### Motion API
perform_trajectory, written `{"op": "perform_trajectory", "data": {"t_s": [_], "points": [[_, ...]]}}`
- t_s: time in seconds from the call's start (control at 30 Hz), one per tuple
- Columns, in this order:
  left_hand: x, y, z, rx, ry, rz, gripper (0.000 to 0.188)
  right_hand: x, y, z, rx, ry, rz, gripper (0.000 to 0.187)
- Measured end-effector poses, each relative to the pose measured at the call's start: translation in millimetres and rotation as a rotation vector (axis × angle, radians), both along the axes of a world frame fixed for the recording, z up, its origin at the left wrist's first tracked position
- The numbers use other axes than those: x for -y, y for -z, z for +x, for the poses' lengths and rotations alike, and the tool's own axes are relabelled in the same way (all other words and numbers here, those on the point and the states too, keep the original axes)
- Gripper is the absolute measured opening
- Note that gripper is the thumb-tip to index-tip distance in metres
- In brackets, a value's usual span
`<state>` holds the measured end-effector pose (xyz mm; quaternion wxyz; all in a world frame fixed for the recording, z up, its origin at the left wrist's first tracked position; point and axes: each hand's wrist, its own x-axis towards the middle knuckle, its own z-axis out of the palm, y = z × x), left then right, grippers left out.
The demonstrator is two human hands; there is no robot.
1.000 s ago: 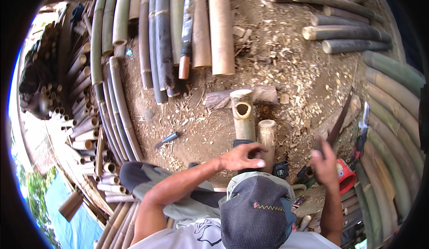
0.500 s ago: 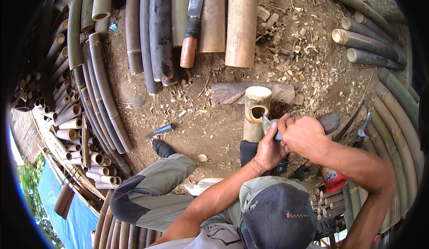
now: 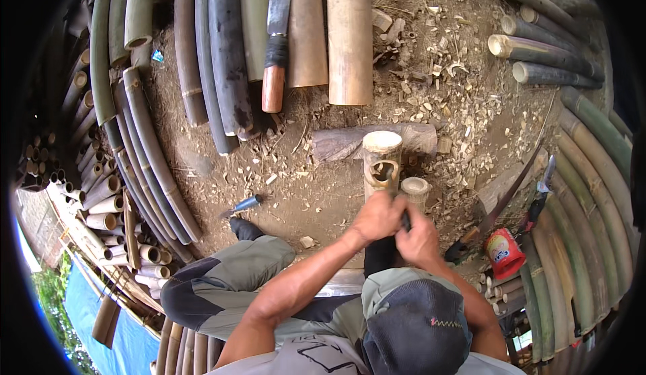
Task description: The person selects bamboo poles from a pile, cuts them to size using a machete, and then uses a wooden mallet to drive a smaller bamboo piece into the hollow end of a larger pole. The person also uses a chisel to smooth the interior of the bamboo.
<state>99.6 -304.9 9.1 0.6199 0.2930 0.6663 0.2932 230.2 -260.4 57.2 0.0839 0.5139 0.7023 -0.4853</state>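
Observation:
A short bamboo piece (image 3: pixel 382 145) points away from me, with an oval hole (image 3: pixel 384 170) cut in its upper side near the far end. Just below that hole, my left hand (image 3: pixel 379 215) is closed, pressed against my closed right hand (image 3: pixel 417 237), which is blurred by motion. Both hands grip a knife whose dark handle (image 3: pixel 406 221) shows between them; its blade is mostly hidden and blurred at the hole. Under the bamboo's far end lies a short brown log (image 3: pixel 336 143). A second, pale-topped round stump (image 3: pixel 415 188) stands right beside it.
Cut bamboo poles (image 3: pixel 350 45) lie ahead, with a wooden-handled machete (image 3: pixel 273 86) on them. A blue-handled tool (image 3: pixel 247 203) lies on the ground to the left. On the right are a red packet (image 3: pixel 505 254), a long blade (image 3: pixel 501 203) and stacked bamboo (image 3: pixel 599 200). Chips litter the ground.
My hands have come nearer to me and left, the right arm swinging inward. The knife's handle has turned from pointing right to pointing toward me. The stump beside the bamboo is now exposed.

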Motion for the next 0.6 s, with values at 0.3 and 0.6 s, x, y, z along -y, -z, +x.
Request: {"op": "perform_trajectory", "data": {"t_s": [0.3, 0.6], "points": [[-11.3, -20.6, 16.8, 1.002, -1.047, -0.182, 0.028, -109.0, -42.9, -69.7, 0.214, -1.141, 0.107, 0.025], [25.6, 1.2, 19.1, 1.239, -0.590, -0.031, 0.064, -125.3, -30.1, -85.4, 0.312, -1.352, 0.042, 0.025]]}}
